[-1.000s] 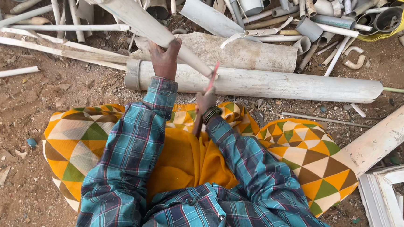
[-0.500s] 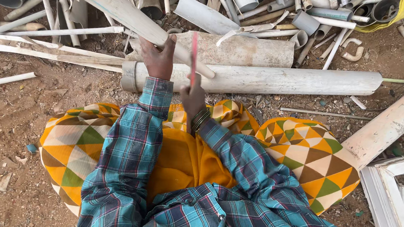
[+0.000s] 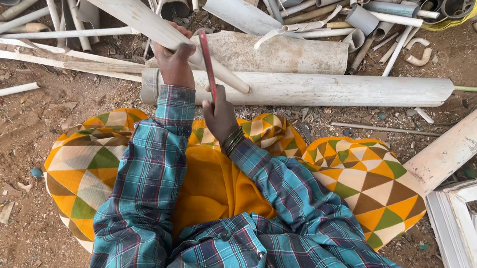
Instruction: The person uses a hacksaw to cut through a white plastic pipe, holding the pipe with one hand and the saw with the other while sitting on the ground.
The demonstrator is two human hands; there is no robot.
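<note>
The left hand is clenched over a slanted white pipe that runs from the upper left corner down to its cut end, which lies on a long pale pipe laid crosswise on the dirt ground. The right hand sits just below and to the right of the left, its fingers closed around the lower end of a thin red blade, which stands nearly upright and leans slightly left, its upper end just beside the slanted pipe, close to the left hand's fingers; whether the blade's edge touches the pipe cannot be told. Behind the long pipe lies a thicker, rough grey pipe, touching it along its length. Beyond that the top edge is crowded with a heap of pipe offcuts, leaving little free room there. To the left, thin white rods cross the ground, with bare dirt below them. On the right a broad white beam slants toward the corner, beside a white frame at the lower right edge. Open ground lies between the long pipe and the patterned yellow cloth over the person's knees, scattered with small chips.
</note>
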